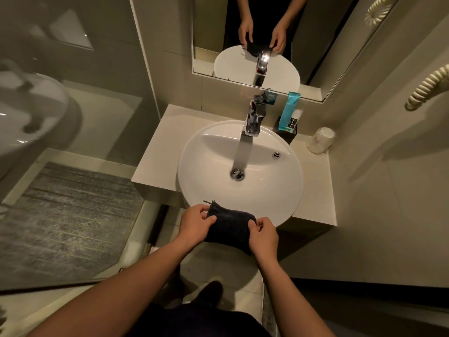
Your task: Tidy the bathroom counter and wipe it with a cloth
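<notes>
- a small, dim bathroom with beige tiled walls; a pale stone counter (160, 152) runs across the middle of the frame, and a round white basin (206, 171) set into it overhangs its front edge.
- a chrome tap (254, 120) stands at the back of the basin, its spout reaching toward the drain (237, 174) at the centre of the bowl.
- a mirror (315, 40) fills the upper centre and reflects the tap, the basin rim and the two hands.
- right of the tap, against the back wall, a teal tube (289, 110) stands upright in a dark holder (286, 135).
- further right, near the wall corner, a clear cup (320, 140) sits upside down on the counter.
- a coiled cream cord (427, 86) hangs on the wall at the upper right.
- a glass panel takes up the left of the frame, with a grey mat (68, 215) on the floor behind it.
- a dark cloth (229, 227), bunched into a fold, is held at the lower centre, just in front of the basin's near rim and off the counter.
- the left hand (196, 224) pinches the cloth's left end, thumb and fingers closed on the fabric.
- the right hand (263, 235) grips the cloth's right end, fingers curled tight around it.
</notes>
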Motion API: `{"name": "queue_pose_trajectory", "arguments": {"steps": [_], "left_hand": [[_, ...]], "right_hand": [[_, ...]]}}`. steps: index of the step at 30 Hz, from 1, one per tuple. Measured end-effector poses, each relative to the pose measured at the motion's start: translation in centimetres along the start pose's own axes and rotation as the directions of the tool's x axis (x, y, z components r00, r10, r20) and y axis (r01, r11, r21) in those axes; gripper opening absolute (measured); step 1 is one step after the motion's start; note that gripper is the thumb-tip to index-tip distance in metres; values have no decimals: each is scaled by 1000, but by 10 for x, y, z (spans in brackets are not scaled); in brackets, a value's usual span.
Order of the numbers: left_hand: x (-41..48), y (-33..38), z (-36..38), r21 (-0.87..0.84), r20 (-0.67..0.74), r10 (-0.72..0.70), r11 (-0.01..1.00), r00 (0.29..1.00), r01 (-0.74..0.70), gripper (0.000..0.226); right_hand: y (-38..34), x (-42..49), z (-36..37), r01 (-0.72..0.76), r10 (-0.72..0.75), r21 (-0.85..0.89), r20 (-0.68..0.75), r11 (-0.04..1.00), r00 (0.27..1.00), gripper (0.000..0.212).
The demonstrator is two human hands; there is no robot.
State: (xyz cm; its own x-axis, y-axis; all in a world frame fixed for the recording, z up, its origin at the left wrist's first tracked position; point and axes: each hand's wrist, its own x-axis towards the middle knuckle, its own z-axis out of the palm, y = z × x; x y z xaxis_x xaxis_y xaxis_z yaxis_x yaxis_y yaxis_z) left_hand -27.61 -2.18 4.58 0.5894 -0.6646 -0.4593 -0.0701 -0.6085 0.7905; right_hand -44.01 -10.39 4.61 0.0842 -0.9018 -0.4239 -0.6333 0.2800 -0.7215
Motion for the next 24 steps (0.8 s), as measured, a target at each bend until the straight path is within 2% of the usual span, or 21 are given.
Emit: {"name": "queue_pose_trajectory", "arguments": {"steps": [2, 4, 7, 10, 11, 13, 15, 18, 24], "left_hand": [[-3, 1, 1, 83, -12, 36, 996, 999, -34, 41], [-7, -1, 2, 246, -25, 115, 964, 993, -105, 53], [-10, -7, -1, 522, 2, 321, 808, 947, -274, 69], [-1, -13, -5, 676, 244, 508, 522, 826, -521, 65], [3, -14, -5, 695, 337, 514, 429, 789, -577, 64], [10, -16, -4, 713, 452, 473, 318, 757, -624, 60], [15, -14, -4, 719, 485, 453, 279, 748, -636, 56], [17, -8, -4, 735, 493, 435, 256, 754, -628, 53], [4, -5, -15, 750, 481, 454, 229, 750, -620, 60]], "right_hand": [[3, -1, 3, 18, -22, -93, -40, 996, 999, 18], [3, -4, 3, 40, -56, -188, -77, 981, 995, 14], [8, -5, -3, 194, -243, -418, -66, 887, 968, 34], [14, 2, -7, 504, -494, -535, 176, 678, 852, 52], [17, 5, -7, 584, -522, -540, 284, 606, 804, 60], [21, 11, -5, 679, -520, -559, 443, 476, 730, 70], [24, 14, -2, 689, -496, -590, 487, 421, 719, 65], [32, 17, 1, 678, -506, -614, 468, 403, 725, 59], [13, 15, -16, 726, -475, -574, 553, 378, 685, 75]]}}
